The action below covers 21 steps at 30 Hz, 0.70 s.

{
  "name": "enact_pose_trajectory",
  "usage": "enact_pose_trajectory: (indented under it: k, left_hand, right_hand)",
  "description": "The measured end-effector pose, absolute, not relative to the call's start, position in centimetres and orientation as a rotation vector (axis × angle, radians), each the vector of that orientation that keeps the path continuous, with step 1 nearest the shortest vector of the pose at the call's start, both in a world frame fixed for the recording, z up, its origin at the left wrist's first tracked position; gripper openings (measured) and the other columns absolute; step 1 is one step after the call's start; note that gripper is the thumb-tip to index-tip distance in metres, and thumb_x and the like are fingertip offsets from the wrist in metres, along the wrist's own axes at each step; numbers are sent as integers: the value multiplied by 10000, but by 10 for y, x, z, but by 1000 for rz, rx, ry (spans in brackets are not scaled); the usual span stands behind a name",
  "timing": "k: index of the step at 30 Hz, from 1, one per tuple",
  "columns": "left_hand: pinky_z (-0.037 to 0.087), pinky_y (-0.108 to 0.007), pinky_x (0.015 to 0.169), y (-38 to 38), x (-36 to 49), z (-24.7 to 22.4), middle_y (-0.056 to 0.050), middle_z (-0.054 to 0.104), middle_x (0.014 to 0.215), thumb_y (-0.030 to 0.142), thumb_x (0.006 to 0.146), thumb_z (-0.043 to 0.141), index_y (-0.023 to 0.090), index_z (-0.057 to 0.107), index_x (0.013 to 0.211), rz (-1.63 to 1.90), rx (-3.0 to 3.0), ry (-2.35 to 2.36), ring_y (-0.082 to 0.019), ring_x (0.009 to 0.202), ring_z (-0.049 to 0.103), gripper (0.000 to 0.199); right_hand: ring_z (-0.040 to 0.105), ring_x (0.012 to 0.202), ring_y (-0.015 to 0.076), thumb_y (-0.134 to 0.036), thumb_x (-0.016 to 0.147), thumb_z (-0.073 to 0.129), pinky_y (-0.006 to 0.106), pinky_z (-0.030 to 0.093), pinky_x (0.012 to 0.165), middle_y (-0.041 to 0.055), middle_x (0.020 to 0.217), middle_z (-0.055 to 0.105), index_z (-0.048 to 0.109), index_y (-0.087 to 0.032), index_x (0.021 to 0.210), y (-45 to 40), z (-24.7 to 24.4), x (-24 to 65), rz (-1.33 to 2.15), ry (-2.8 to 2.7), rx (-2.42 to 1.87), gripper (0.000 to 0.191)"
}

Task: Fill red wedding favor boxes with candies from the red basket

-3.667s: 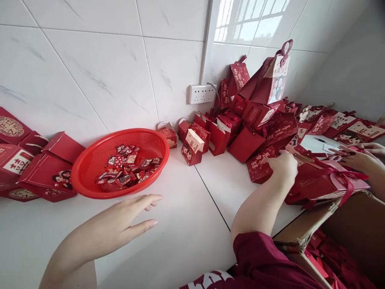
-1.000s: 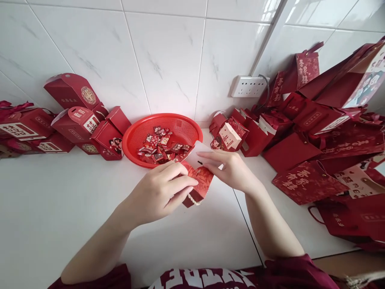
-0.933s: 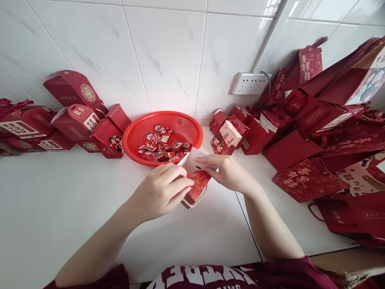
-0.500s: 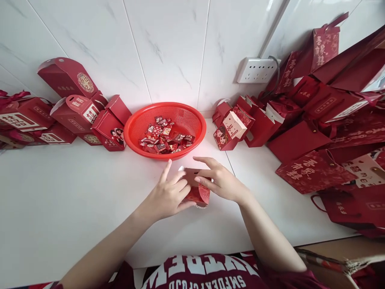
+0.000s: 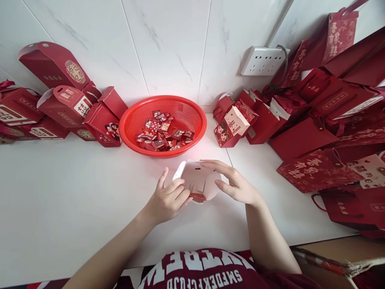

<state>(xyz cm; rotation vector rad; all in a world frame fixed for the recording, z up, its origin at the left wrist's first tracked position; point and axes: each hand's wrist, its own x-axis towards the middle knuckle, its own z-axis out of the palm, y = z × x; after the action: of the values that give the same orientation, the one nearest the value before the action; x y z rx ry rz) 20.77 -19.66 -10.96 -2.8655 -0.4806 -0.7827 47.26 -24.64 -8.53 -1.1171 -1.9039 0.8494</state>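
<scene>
A small red gift box (image 5: 195,180) with its top open shows its pale inside, and its flaps stand out to both sides. My left hand (image 5: 170,198) grips the box at its left and near side, index finger raised. At the right, my right hand (image 5: 236,182) has its fingers apart, the fingertips at the far edge and the right flap. Behind the box stands a red plastic basket (image 5: 201,134) with wrapped candies (image 5: 165,134) in it.
Red gift boxes (image 5: 104,120) line the wall at left. More boxes (image 5: 231,124) and piled red bags (image 5: 319,170) stand at right. A power strip (image 5: 264,61) is on the wall. A cardboard box (image 5: 337,251) sits below the table's edge at lower right.
The box has been opened, so its pale inside and spread flaps now show. My right hand has moved to the right, towards the outer flap. The camera view has shifted slightly.
</scene>
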Motion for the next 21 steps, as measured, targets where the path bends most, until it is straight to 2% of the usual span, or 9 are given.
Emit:
enact_pose_trajectory:
  k: [3,5,10,13,15,18,21]
  left_hand:
    - [195,-532,1233,-194,211,-114,3,668,706,242,906,604,216,619,796,-845,-2827,-474,-191,887,649,114]
    - [235,-510,1218,-193,212,-116,5,666,710,255,905,613,211,609,791,-840,-2819,-485,-182,867,636,122]
    - [136,-546,1240,-188,208,-121,-14,729,838,278,928,572,214,618,811,-858,-2858,-577,-193,962,667,142]
    - [81,-573,1240,-182,202,-121,-78,741,1135,249,930,528,201,639,828,-906,-2895,-705,-246,1138,652,158]
    - [18,-609,1231,-180,199,-116,-80,706,1251,180,914,488,204,682,947,-904,-2945,-777,-273,1231,608,199]
    - [-114,-690,1173,-183,201,-103,-69,707,1249,135,875,447,228,642,1252,-774,-3098,-795,-305,1291,559,434]
    - [-91,-697,1174,-188,205,-93,-97,688,1232,169,859,451,210,603,1311,-564,-3251,-821,-304,1228,578,479]
  right_hand:
    - [357,1453,263,-303,983,473,505,324,1182,72,1565,411,406,-288,1514,-245,-89,471,867,-1900,-1103,535]
    - [314,1477,267,-322,988,468,511,301,1195,73,1593,364,361,-284,1539,-244,-92,471,874,-1899,-1090,563]
    - [267,1501,280,-373,992,495,534,309,1192,77,1632,289,286,-301,1570,-244,-96,467,877,-1880,-1099,619]
    - [310,1484,289,-400,963,580,536,318,1192,84,1621,310,380,-309,1527,-244,-97,462,860,-1888,-1118,605]
    - [373,1451,289,-374,937,635,521,355,1179,88,1592,359,496,-302,1449,-244,-97,457,830,-1908,-1116,535]
    - [445,1404,261,-260,963,589,490,426,1141,85,1544,422,606,-291,1337,-244,-98,448,764,-1947,-1082,375]
    - [481,1371,240,-187,977,535,470,474,1103,77,1532,439,648,-287,1278,-244,-98,442,691,-1985,-1054,337]
